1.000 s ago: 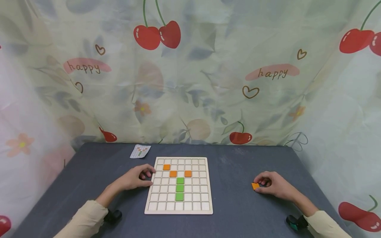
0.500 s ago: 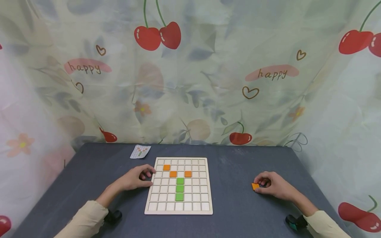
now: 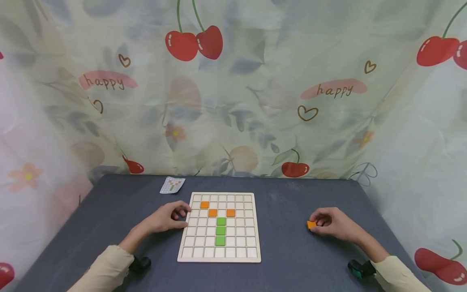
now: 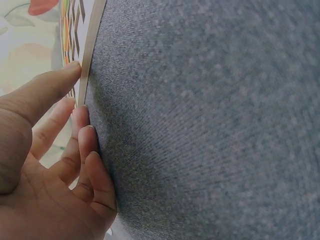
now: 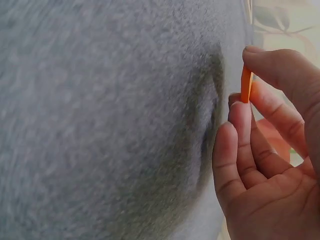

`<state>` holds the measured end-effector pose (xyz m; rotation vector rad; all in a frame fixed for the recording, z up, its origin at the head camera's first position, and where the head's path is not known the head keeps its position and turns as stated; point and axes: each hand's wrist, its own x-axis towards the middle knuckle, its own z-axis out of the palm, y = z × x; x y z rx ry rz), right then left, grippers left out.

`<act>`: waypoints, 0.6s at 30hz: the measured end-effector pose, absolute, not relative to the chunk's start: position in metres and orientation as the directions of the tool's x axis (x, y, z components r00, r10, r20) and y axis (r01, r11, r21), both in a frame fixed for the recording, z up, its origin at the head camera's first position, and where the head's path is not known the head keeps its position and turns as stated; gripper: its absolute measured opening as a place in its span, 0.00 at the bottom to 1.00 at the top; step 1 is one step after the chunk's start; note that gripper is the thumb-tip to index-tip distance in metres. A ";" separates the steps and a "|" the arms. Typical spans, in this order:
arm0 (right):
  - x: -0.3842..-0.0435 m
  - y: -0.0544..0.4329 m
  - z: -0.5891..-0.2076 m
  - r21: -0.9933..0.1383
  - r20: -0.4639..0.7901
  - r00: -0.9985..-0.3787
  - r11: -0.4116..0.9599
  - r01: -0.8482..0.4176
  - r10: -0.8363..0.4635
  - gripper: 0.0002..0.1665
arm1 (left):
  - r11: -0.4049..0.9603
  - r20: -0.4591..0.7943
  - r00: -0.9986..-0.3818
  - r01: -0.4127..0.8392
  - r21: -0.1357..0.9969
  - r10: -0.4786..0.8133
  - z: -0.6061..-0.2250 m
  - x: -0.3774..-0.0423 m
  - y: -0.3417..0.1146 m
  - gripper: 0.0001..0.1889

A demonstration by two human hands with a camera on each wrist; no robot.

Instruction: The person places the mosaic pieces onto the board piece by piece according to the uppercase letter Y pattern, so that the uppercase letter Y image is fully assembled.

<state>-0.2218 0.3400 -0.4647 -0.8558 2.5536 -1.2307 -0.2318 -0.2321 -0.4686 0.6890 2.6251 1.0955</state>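
Note:
In the head view, a pale grid board [image 3: 219, 259] lies on the table, with three orange square tiles [image 3: 212, 213] near its top and three green tiles [image 3: 220, 230] in a column below them. At the board's left edge, the thumb and fingertips of my left hand [image 3: 166, 217] touch the rim; the left wrist view shows the thumb [image 4: 55, 82] against that rim. Well to the right of the board, my right hand [image 3: 337, 223] pinches an orange square tile [image 3: 311, 224] between thumb and fingers. The right wrist view shows this tile [image 5: 246, 85] edge-on, slightly off the cloth.
A small card [image 3: 172, 185] with a printed coloured grid pattern lies behind the board's upper left corner. Dark cloth covers the table [image 3: 282, 243]. A patterned curtain [image 3: 233, 101] stands behind it and along both sides.
My right hand has lifted slightly and shifted a little left, the orange tile with it. My left hand and the board stay in place.

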 end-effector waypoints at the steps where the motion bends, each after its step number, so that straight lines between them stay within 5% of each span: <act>1: -0.222 0.339 -0.465 -0.761 0.086 -0.816 0.491 -0.424 -0.572 0.09 | 0.613 -0.019 -0.868 0.334 0.716 0.496 -0.468 -0.232 -0.232 0.20; 18: -0.229 0.306 -0.464 -0.790 0.101 -0.796 0.438 -0.429 -0.597 0.11 | 0.595 -0.001 -0.876 0.327 0.734 0.483 -0.469 -0.230 -0.231 0.21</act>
